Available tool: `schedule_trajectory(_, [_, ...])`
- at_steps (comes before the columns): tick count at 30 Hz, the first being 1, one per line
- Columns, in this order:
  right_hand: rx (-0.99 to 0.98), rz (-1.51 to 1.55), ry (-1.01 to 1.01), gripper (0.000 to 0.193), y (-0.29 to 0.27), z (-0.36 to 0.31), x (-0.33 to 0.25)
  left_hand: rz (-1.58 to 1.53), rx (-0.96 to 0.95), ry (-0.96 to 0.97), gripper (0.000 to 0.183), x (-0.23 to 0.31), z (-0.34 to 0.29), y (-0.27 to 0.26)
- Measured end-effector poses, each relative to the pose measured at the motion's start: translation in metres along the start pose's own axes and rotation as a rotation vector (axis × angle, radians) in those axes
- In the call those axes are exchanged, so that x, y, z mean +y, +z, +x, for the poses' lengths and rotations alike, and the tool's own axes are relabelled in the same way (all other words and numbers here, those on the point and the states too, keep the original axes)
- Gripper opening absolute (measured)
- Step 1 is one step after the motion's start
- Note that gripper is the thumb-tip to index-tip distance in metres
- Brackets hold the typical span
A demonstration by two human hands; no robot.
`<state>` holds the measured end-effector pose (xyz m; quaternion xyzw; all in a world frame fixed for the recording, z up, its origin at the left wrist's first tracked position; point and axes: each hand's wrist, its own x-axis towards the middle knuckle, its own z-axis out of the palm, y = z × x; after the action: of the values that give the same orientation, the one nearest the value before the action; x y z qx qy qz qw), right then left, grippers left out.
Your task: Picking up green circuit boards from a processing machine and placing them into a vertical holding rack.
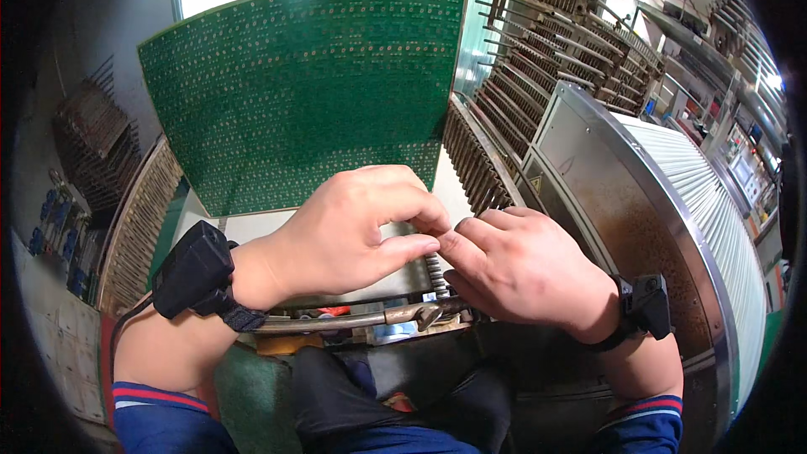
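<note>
Navy sleeves (172,422) up front, then the left hand (357,214) and right hand (534,269) meet at curled fingertips; from where I'm standing, can't tell if they're pinching anything. Beyond them, a green circuit board (303,101) stands between the slotted rack's (481,160) left and right edges.

Slotted metal racks (551,55) stacked upper right; white ribbed panel (702,181) at right.
</note>
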<state>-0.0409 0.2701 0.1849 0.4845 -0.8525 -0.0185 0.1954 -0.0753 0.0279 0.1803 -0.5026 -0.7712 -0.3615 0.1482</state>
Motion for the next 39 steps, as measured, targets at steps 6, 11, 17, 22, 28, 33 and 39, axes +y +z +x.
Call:
schedule_trajectory(6, [-0.009, 0.009, -0.005, 0.022, 0.001, 0.0, 0.001, -0.012, -0.005, 0.007, 0.016, -0.001, -0.001, 0.001])
schedule_trajectory(11, [0.001, 0.014, -0.003, 0.022, 0.001, -0.001, 0.001, 0.077, 0.015, 0.057, 0.016, 0.0, 0.0, 0.001])
schedule_trajectory(17, [0.004, -0.001, -0.008, 0.025, 0.002, -0.001, 0.002, 0.123, 0.039, 0.089, 0.016, 0.001, 0.0, 0.002])
schedule_trajectory(22, [0.053, 0.011, -0.009, 0.023, 0.007, -0.002, 0.002, 0.126, -0.019, 0.1, 0.021, 0.001, -0.001, 0.002])
schedule_trajectory(28, [0.034, 0.091, -0.015, 0.017, 0.009, -0.007, 0.006, 0.077, 0.01, 0.277, 0.041, 0.019, 0.004, 0.016])
schedule_trajectory(33, [0.068, 0.165, 0.004, 0.018, 0.011, -0.007, 0.006, 0.055, 0.013, 0.27, 0.039, 0.016, 0.003, 0.025])
schedule_trajectory(39, [0.015, 0.1, -0.019, 0.017, 0.01, -0.004, 0.006, 0.059, 0.017, 0.266, 0.037, 0.008, -0.001, 0.022])
